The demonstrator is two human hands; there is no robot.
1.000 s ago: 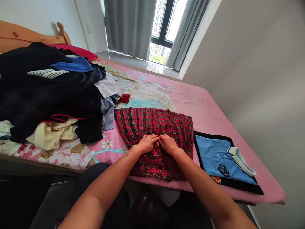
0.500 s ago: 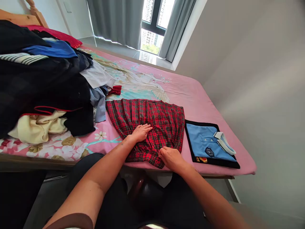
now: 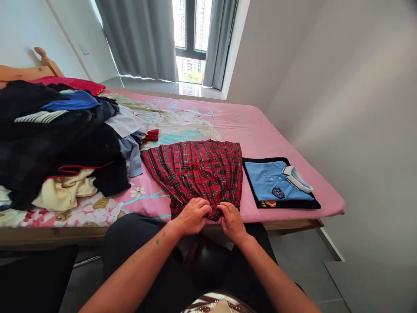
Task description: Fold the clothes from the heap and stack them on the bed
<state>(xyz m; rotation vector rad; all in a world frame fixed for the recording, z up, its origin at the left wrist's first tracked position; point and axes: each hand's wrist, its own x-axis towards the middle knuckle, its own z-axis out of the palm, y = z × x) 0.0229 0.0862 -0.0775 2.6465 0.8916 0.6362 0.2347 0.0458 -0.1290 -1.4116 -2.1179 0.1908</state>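
Note:
A red plaid pleated skirt (image 3: 202, 169) lies spread on the bed, its waistband at the near edge and its hem fanned out away from me. My left hand (image 3: 193, 216) is closed on the waistband near its middle, fingers curled over the cloth. Just to the right, my right hand (image 3: 232, 221) pinches the same waistband beside a round red button (image 3: 213, 213). The fingertips of both hands are partly hidden in the fabric.
A folded light blue polo shirt (image 3: 270, 180) rests on folded black clothing (image 3: 288, 204) at the right. On the left rises a heap of dark clothes (image 3: 74, 139) with a cream garment (image 3: 67, 189). Pink bedding (image 3: 241, 117) covers the bed; a grey curtain (image 3: 140, 39) hangs behind.
My left hand has moved from lying flat on the skirt's middle down to its waistband, where it now grips. The right hand stays at the waistband. The camera view has shifted.

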